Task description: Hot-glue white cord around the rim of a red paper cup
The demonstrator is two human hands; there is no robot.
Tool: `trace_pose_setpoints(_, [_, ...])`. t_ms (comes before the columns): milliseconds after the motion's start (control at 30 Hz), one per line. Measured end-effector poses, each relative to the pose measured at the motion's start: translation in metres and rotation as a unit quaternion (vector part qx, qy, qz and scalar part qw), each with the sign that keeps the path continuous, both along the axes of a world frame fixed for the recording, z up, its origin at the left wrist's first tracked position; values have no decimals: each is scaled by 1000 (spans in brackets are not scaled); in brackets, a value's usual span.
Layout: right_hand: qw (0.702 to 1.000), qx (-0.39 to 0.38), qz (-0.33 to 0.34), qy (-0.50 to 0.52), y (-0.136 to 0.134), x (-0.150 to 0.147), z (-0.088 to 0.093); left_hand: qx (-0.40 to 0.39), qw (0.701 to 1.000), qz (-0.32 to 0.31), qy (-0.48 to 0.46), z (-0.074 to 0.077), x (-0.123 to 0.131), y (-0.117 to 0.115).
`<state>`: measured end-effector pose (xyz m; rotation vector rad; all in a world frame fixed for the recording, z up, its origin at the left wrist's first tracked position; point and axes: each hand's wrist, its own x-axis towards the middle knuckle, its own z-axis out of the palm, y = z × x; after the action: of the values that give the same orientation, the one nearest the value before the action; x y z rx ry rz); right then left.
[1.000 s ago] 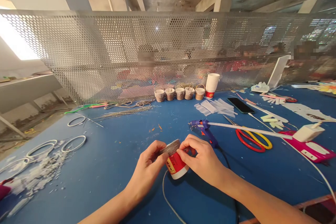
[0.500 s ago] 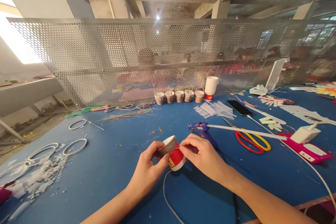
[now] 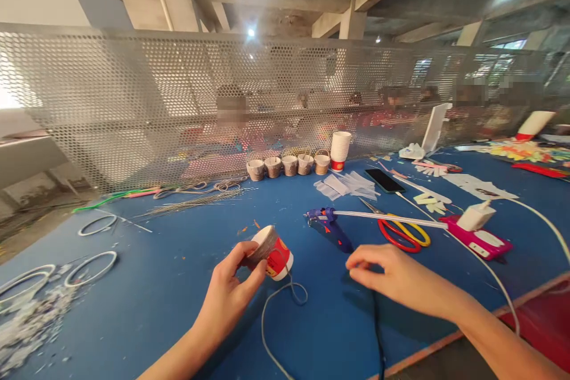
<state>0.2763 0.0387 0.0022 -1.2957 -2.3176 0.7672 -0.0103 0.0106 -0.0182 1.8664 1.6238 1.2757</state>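
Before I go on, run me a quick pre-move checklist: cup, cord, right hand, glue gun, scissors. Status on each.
1. Red-and-white paper cup gripped: ok; the left hand holds it tilted between thumb and fingers.
2. Thin grey cord wrapped around the cup near its rim: ok. Whether it is glued there: cannot tell.
3. Cord's loose length free of loops: not ok; it curls into a loop below the cup.
4. Right hand off the cup: ok. Anything between its fingertips: cannot tell.
5. Blue plastic glue gun heated: cannot tell; it lies beyond the right hand.
6. Red-and-yellow-handled metal scissors clear of both hands: ok.
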Motion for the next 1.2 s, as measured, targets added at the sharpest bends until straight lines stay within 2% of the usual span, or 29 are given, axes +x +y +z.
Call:
trace_pose_setpoints(100, [993, 14, -114, -18, 24, 13, 1, -3, 1000, -7, 0, -2, -2, 2])
trace_pose_setpoints(167, [992, 32, -122, -13, 32, 9, 2, -7, 1000, -15, -3, -2, -1, 2])
trace_pose_setpoints(300, [991, 116, 3, 67, 24, -29, -2, -25, 999, -32, -27, 1, 6, 0])
trace_pose_setpoints(400, [959, 241, 84, 123, 13, -62, -8, -45, 996, -52, -52, 2, 11, -3])
trace_pose_setpoints(500, [927, 336, 110, 123, 13, -84, -14, -54, 995, -59, -63, 2, 12, -6])
trace_pose_setpoints(567, [919, 359, 109, 120, 16, -91, -16, -53, 995, -58, -62, 1, 12, -7])
trace_pose_setpoints(767, [919, 343, 80, 179, 19, -96, -23, -25, 998, -41, -45, 4, 14, -8])
trace_pose_setpoints(900, [925, 336, 54, 168, 19, -82, -22, -9, 999, -16, -29, 5, 14, -7])
trace_pose_setpoints(1067, [965, 248, -27, 78, 27, -38, -19, -14, 999, -32, -23, 6, 9, -6])
trace_pose_setpoints(1200, [979, 165, -116, -39, 36, -7, -19, -8, 999, -35, -17, 5, 7, -5])
